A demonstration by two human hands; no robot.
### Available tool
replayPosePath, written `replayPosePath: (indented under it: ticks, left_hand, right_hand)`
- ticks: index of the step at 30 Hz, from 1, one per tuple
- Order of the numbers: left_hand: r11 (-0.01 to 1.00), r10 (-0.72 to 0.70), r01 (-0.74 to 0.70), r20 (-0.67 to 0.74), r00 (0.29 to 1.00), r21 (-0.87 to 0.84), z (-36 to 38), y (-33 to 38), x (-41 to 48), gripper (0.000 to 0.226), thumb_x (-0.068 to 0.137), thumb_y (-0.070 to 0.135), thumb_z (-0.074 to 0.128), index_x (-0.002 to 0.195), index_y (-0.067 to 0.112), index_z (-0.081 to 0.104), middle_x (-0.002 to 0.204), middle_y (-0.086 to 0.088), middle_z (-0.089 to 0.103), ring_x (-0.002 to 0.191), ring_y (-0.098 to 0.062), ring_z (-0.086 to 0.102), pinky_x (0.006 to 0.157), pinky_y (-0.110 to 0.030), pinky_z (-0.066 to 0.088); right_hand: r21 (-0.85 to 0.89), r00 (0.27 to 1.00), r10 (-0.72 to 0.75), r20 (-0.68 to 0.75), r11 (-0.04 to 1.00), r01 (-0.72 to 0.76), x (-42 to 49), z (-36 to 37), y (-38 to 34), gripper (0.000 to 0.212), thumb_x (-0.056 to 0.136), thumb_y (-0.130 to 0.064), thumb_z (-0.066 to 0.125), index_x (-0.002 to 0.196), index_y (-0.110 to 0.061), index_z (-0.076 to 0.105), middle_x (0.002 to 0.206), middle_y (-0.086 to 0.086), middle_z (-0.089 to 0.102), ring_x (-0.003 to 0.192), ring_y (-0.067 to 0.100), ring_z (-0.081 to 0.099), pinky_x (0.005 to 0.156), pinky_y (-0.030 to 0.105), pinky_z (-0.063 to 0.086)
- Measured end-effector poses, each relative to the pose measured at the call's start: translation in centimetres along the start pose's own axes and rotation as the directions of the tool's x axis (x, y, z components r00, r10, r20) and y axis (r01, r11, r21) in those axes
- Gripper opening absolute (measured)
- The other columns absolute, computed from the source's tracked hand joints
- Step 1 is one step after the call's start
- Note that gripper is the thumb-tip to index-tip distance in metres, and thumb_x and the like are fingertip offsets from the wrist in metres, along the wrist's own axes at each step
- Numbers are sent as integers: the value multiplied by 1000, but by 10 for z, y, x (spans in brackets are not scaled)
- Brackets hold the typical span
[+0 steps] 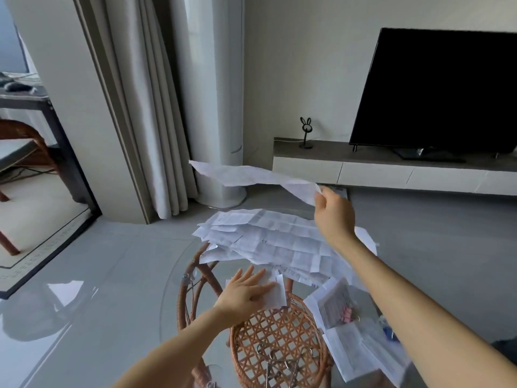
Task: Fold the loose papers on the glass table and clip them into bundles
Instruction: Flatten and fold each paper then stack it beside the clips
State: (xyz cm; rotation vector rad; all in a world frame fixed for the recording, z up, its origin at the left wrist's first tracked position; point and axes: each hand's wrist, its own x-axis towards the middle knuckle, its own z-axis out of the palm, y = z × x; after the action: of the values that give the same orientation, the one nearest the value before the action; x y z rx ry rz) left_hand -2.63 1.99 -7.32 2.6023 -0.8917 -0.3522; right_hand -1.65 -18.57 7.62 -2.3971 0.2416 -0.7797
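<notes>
Pinching one sheet [251, 176] by its near corner, the right hand [334, 211] is lifting it above the pile [268, 239]; the left hand [246, 289] is lying flat, fingers spread, on a folded paper [275, 294].

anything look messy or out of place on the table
The pile of papers is fanned out unevenly, with sheets hanging past the far edge of the glass table. The right hand holds one sheet in the air; the left hand presses a folded one flat.

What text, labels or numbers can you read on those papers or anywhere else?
None legible.
Lifted sheet in the right hand: print too blurred.
Paper pile on the glass table: lines of print, too small.
Folded paper under the left hand: nothing readable.
TV: no visible brand.
</notes>
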Motion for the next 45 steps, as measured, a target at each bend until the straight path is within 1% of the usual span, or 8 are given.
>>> replayPosePath:
  ticks: [4,10,18,25,29,33,37,45]
  left_hand:
    - [919,-181,35,-341,922,-393,-37,19,-2,34,93,21,57,126,31,58,151,11,32,144,-9,15,116,-36,16]
    - [929,-225,-96,-752,620,-357,-134,31,-22,24,84,24,71,108,25,67,115,5,65,109,-17,59,94,-30,44]
    - [-72,-434,-370,-305,847,-926,-231,46,-91,14,97,18,50,109,15,54,116,-15,59,104,-28,59,91,-43,47]
    - [547,-459,-350,-622,634,-760,-221,27,-124,80,78,-6,66,141,32,34,132,-4,50,119,-16,51,99,-32,41]
    - [990,-47,-80,-805,591,-117,-204,18,-127,70,68,36,59,136,23,48,137,-2,48,132,-23,35,110,-39,27]
    - [942,265,-73,-591,762,329,-177,35,-124,76,74,73,45,138,33,44,145,4,43,141,-22,27,115,-57,14]
    - [813,425,-112,-451,785,572,-149,57,-113,57,78,46,65,131,28,54,121,6,63,120,-17,54,111,-54,29]
    - [999,35,-34,-66,997,13,-161,55,-123,14,90,29,57,84,22,68,72,15,54,71,-4,52,70,-23,43]
  right_hand:
    - [272,991,124,-56,957,-105,17,-43,-23,41,90,-7,46,59,-17,21,56,-2,22,59,18,22,53,32,14]
    - [630,960,261,97,731,-262,31,-90,-61,22,88,-13,59,92,8,62,79,18,60,77,19,52,71,31,41]
    - [491,692,143,707,606,-626,-13,-94,-86,14,91,-1,52,92,0,67,82,13,70,67,23,68,66,34,55]
    - [327,573,183,799,668,-669,-59,-80,-56,12,89,2,54,87,0,65,83,14,69,72,25,66,74,37,53]
    - [299,532,178,828,663,-687,-77,-80,-51,16,91,5,51,85,-2,65,76,11,70,66,21,67,68,33,54]
    - [242,596,185,782,790,-563,-85,-78,-54,13,87,4,58,76,-1,63,78,13,68,69,24,66,71,36,55]
    - [159,633,123,764,915,-370,-97,-78,-65,19,85,-1,64,67,-8,63,77,12,66,81,27,63,78,35,51]
    - [85,575,11,818,987,-140,-108,-90,-44,38,79,-3,63,52,-13,39,59,1,29,56,12,26,64,30,23]
